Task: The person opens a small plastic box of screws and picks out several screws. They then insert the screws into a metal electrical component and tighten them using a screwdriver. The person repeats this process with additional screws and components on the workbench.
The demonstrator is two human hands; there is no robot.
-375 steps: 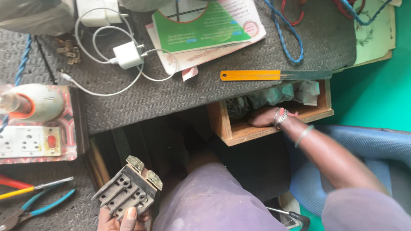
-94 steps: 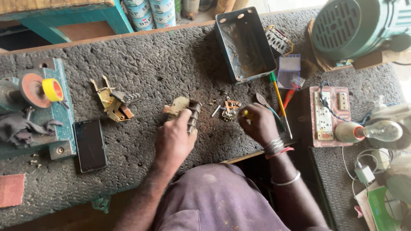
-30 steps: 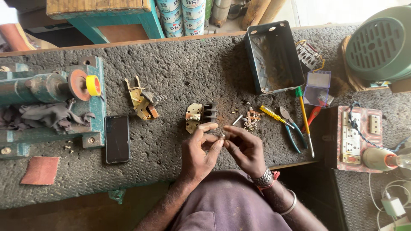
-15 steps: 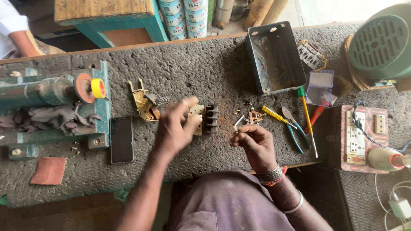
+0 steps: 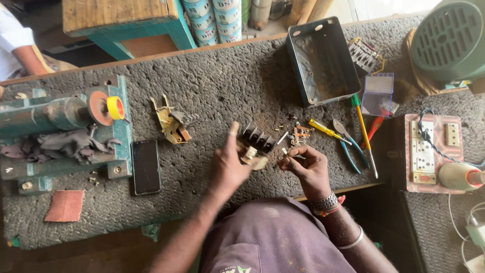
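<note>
- Your left hand is closed around a small ribbed black and cream switch part, lifting it just above the grey bench top, near the middle of the near edge.
- Your right hand sits just right of that part, fingers curled and pinched on a tiny piece too small to make out.
- Just beyond your right hand, small copper contacts and loose screws lie scattered on the bench.
- To the right of those lie a yellow-handled screwdriver, blue-handled pliers, a green-handled screwdriver and a red-handled tool, all close together.
- Farther back stands an open, dark metal box, with a small clear plastic case to its right.
- To the left of your left hand, a brass-coloured bracket assembly rests on the bench, and a black phone lies nearer you.
- At far left sits a green machine with a yellow tape roll on its shaft.
- A pink switchboard lies at the right.
</note>
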